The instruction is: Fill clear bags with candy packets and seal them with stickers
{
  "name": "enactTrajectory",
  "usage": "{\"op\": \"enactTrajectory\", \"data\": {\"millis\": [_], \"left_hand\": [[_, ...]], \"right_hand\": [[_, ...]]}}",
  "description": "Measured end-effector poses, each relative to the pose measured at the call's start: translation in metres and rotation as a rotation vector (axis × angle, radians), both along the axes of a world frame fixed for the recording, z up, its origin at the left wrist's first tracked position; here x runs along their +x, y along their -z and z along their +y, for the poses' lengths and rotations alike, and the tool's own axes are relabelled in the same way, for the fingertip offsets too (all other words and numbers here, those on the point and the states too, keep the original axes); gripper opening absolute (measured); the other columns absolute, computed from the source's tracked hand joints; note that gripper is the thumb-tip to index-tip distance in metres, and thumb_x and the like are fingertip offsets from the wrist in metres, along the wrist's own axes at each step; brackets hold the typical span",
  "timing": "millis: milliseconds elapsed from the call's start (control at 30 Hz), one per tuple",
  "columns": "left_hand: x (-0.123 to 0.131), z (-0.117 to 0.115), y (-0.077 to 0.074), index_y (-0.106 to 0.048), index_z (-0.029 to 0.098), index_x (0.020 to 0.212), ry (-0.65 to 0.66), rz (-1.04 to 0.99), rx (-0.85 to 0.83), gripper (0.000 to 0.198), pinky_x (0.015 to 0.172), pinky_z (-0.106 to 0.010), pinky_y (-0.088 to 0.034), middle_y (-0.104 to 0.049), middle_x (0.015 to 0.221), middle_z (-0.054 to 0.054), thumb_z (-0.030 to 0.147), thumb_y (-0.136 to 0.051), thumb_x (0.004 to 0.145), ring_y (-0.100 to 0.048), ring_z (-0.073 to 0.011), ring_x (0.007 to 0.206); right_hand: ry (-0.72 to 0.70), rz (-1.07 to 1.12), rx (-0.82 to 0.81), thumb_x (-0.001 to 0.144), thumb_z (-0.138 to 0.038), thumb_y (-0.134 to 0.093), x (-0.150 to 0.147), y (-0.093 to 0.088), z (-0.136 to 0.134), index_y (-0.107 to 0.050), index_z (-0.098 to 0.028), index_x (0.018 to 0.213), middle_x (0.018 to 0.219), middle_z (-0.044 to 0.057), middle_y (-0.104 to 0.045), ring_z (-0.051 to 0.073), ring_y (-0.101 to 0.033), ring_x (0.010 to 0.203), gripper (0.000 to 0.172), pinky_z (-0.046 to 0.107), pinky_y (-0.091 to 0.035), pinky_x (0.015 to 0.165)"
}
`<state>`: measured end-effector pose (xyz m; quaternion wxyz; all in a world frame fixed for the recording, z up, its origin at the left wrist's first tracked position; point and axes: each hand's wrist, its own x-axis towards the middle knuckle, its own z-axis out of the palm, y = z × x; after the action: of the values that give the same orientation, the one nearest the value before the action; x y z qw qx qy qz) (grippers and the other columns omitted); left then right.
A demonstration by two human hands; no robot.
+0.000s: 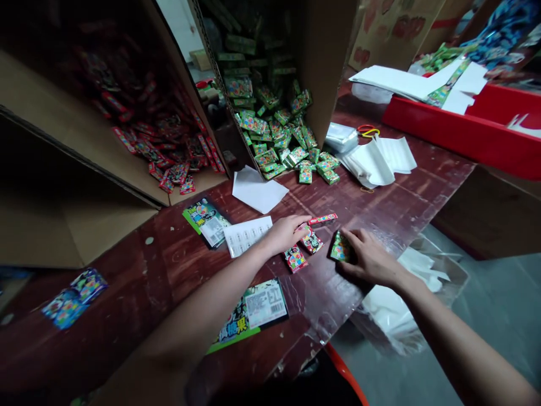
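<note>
My left hand [287,232] rests over small red boxes [313,241] near the table's middle, its fingertips on them; whether it grips one cannot be made out. Another red box [295,259] lies just below, and a narrow one [323,220] lies beyond the fingertips. To the right, my right hand [364,254] has thumb and fingers around a small green box [340,247] at the table surface. Left of my left hand are a white label sheet [248,235] and a stack of printed cards [207,223]. A larger printed card [264,304] lies under my left forearm.
Open cartons hold red boxes [169,141] and green boxes [274,129] at the back. White sheets [372,160], scissors [368,131] and a red tray [448,124] are at the back right. A plastic-lined bin [397,316] stands beyond the table edge. Blue packets [67,307] lie left.
</note>
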<state>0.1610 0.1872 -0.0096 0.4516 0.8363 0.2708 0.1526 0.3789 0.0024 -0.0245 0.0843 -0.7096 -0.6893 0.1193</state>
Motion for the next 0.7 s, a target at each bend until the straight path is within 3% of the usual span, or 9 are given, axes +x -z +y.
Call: {"op": "enactTrajectory", "data": {"millis": [133, 267, 367, 467, 600, 700], "left_hand": [[-0.012, -0.024, -0.003, -0.057, 0.018, 0.136, -0.038, 0.067, 0.195, 0.048, 0.121, -0.044, -0.028, -0.051, 0.148, -0.012, 0.034, -0.062, 0.091, -0.042, -0.0283, 0.14], [-0.02, -0.046, 0.006, -0.041, 0.014, 0.146, -0.078, 0.231, 0.436, 0.084, 0.115, -0.046, -0.035, -0.052, 0.145, -0.016, 0.056, -0.073, 0.08, -0.045, -0.032, 0.135], [-0.017, -0.047, 0.009, -0.033, 0.011, 0.15, -0.067, 0.322, 0.47, 0.108, 0.113, -0.048, -0.036, -0.043, 0.151, -0.019, 0.064, -0.079, 0.068, -0.041, -0.036, 0.137], [-0.01, -0.039, 0.002, -0.041, 0.02, 0.146, 0.018, 0.362, 0.536, 0.084, 0.112, -0.047, -0.035, -0.038, 0.157, -0.013, 0.055, -0.073, 0.076, -0.04, -0.0336, 0.138], [0.004, -0.031, -0.009, -0.062, 0.023, 0.122, 0.079, 0.457, 0.62, 0.04, 0.099, -0.043, -0.042, -0.063, 0.127, -0.009, 0.041, -0.064, 0.086, -0.058, -0.0282, 0.117], [0.02, -0.036, -0.011, -0.064, 0.016, 0.112, 0.028, 0.489, 0.631, 0.054, 0.09, -0.047, -0.044, -0.07, 0.102, -0.013, 0.062, -0.064, 0.084, -0.065, -0.0322, 0.1]], "right_hand": [[-0.149, 0.076, -0.042, 0.079, -0.037, -0.068, 0.014, -0.003, -0.002, -0.034, -0.018, 0.153, 0.144, 0.016, -0.048, 0.034, -0.049, 0.121, 0.084, 0.048, -0.045, 0.1], [-0.248, 0.094, -0.062, 0.081, -0.036, -0.066, 0.025, -0.009, 0.02, -0.036, -0.015, 0.151, 0.148, 0.016, -0.047, 0.033, -0.047, 0.124, 0.078, 0.047, -0.043, 0.104], [-0.302, 0.053, -0.099, 0.08, -0.036, -0.068, 0.027, -0.014, 0.045, -0.039, -0.016, 0.148, 0.148, 0.014, -0.047, 0.031, -0.047, 0.127, 0.077, 0.044, -0.04, 0.107], [-0.276, 0.006, -0.113, 0.073, -0.039, -0.076, 0.028, -0.018, 0.06, -0.047, -0.02, 0.142, 0.138, 0.013, -0.055, 0.032, -0.051, 0.121, 0.076, 0.044, -0.042, 0.104], [-0.105, -0.096, -0.126, 0.063, -0.057, -0.082, 0.026, -0.019, 0.05, -0.06, -0.017, 0.118, 0.11, 0.016, -0.063, 0.039, -0.057, 0.101, 0.071, 0.052, -0.05, 0.083], [-0.022, -0.149, -0.13, 0.057, -0.068, -0.083, 0.015, -0.015, 0.031, -0.061, -0.016, 0.105, 0.101, 0.018, -0.064, 0.041, -0.058, 0.096, 0.074, 0.054, -0.05, 0.076]]}}
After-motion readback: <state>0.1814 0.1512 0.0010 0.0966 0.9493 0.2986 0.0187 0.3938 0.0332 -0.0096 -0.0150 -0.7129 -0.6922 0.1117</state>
